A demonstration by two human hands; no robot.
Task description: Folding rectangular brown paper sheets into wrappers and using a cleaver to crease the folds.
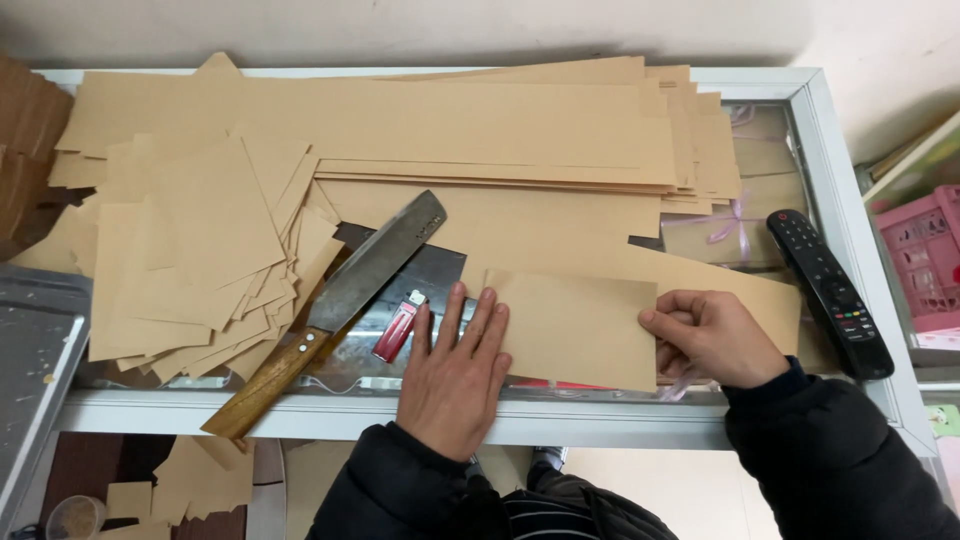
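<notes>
A folded sheet of brown paper (585,330) lies on the glass counter (600,420) in front of me. My left hand (455,375) rests flat on its left edge, fingers spread. My right hand (712,338) pinches the sheet's right edge between thumb and fingers. A large knife (340,305) with a wooden handle lies diagonally to the left. A red lighter (398,327) sits just left of my left hand.
Long brown paper strips (500,130) are stacked at the back. A heap of cut square pieces (200,250) lies at the left. A black remote control (828,292) lies at the right. A pink basket (925,255) stands beyond the counter's right edge.
</notes>
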